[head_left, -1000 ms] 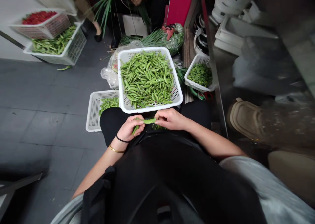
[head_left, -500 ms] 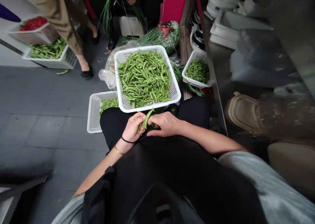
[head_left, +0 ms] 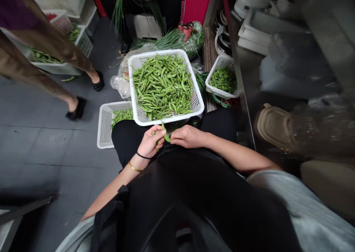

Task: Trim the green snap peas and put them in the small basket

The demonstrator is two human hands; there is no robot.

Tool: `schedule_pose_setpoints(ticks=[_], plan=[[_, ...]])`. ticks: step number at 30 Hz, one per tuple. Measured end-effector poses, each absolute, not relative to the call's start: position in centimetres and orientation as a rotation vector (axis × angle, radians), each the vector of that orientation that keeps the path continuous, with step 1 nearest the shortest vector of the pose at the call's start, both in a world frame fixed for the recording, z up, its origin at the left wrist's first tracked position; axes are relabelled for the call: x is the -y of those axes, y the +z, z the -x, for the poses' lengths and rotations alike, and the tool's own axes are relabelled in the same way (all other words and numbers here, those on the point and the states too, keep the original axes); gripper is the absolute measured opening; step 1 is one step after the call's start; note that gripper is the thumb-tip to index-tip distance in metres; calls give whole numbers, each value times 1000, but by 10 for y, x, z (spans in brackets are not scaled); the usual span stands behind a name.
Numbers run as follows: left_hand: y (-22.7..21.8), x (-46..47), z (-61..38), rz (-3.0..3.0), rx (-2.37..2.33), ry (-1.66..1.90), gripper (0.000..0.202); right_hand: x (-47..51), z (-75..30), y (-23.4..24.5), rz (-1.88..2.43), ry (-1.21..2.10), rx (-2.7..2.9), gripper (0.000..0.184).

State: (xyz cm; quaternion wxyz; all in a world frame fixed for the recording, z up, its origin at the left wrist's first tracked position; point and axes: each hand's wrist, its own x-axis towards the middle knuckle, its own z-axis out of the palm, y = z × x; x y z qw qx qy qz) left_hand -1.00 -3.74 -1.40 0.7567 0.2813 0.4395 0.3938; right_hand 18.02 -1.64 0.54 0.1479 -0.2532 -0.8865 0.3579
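My left hand (head_left: 151,143) pinches a green pea pod (head_left: 165,133), and a second thin strip of pod hangs below its fingers. My right hand (head_left: 188,136) reaches in from the other side, its fingertips closed at the pod's lower end. Just beyond my hands, a white plastic basket (head_left: 166,119) rests on my black-clothed lap, heaped with green pea pods (head_left: 162,84). Beside its left corner, a lower white basket (head_left: 107,126) holds a few pods.
A white basket of chopped greens (head_left: 222,93) sits at the right, next to a steel counter edge (head_left: 244,96). Behind, a seated person (head_left: 146,8) holds green onions. A walking person's legs (head_left: 41,60) cross the grey floor at the left, near further baskets (head_left: 55,69).
The pod has turned more upright between my hands, which have drawn closer together. The person at the upper left has walked down and to the left across the floor.
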Motion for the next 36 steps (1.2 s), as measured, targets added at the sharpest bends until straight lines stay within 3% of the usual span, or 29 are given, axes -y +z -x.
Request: schedule_pose_setpoints(ticks=[5, 8, 13, 17, 20, 24, 28, 31, 36], plan=[[-15, 39, 12, -616, -813, 593, 26, 16, -181, 13, 448, 1533, 2371, 22], [-14, 37, 18, -620, -781, 546, 22, 7, -198, 18, 688, 1671, 2099, 24], [-14, 36, 28, -617, -809, 564, 18, -11, -236, 20, 1222, 1255, 1772, 30], [-14, 36, 27, -610, -805, 526, 18, 2, -218, 25, 1140, 714, 2255, 36], [-10, 36, 25, -711, -837, 468, 21, 11, -189, 27, 946, 572, 2679, 29], [1, 41, 19, -1197, -958, 456, 22, 6, -175, 22, 877, 859, 2740, 23], [4, 45, 6, -1449, -1021, 681, 21, 2, -172, 11, 982, 1416, 2050, 23], [2, 45, 2, -1327, -1059, 817, 23, 4, -169, 5, 1060, 1621, 1571, 26], [4, 32, 16, -1349, -857, 460, 23, 0, -186, 17, 956, 1775, 1963, 21]])
